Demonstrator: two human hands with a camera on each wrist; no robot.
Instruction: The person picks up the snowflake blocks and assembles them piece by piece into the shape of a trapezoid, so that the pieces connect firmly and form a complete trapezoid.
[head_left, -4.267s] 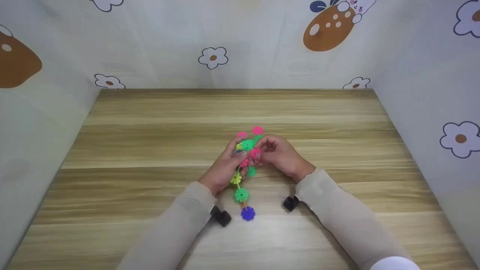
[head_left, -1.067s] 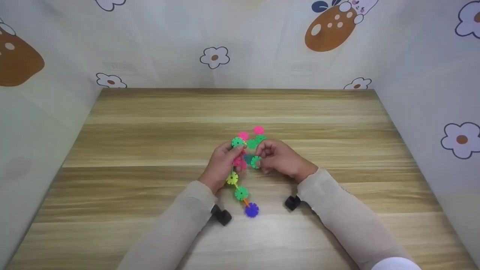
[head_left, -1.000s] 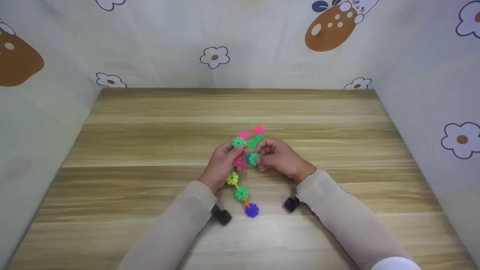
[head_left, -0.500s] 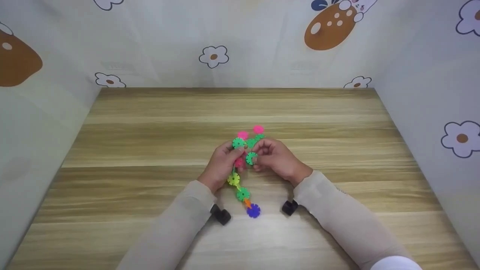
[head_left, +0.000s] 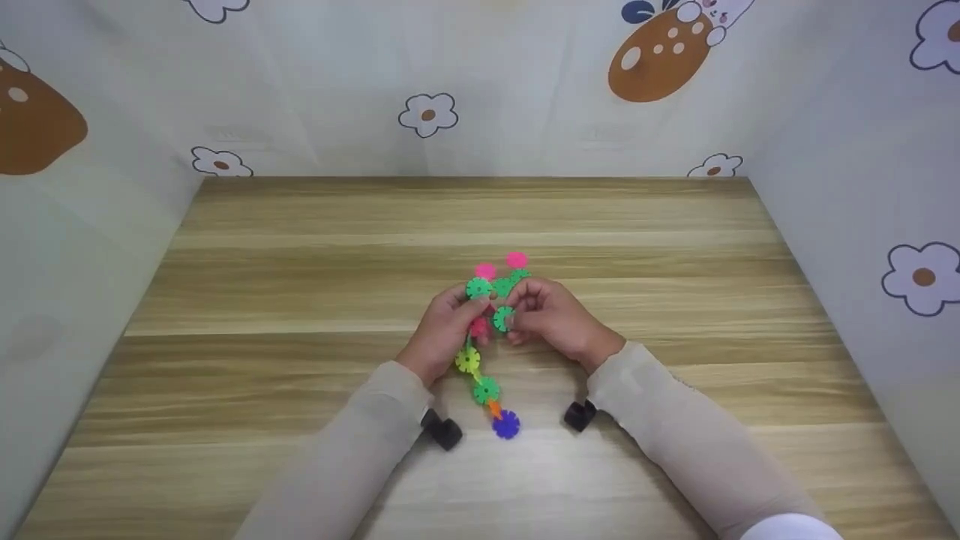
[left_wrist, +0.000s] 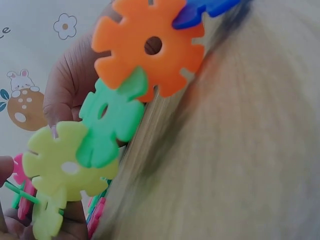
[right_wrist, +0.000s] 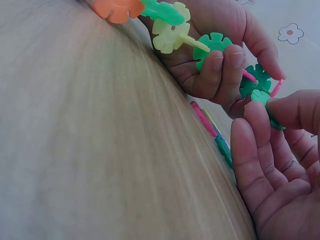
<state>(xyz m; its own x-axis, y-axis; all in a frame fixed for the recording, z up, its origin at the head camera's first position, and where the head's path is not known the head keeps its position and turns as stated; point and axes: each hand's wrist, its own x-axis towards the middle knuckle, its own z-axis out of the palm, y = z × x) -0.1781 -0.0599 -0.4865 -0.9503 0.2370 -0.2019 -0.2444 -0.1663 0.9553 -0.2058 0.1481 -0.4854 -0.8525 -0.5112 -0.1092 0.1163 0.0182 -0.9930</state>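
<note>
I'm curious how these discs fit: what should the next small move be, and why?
Probably press the green disc toward the pink piece, slot to slot. The right fingers pinch that disc close beside it; the left fingers hold the chain, whose discs interlock at slots. Whether disc and piece already touch is unclear.

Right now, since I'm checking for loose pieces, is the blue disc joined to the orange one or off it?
Joined: the left wrist view shows the blue disc slotted into the edge of the orange disc.
</note>
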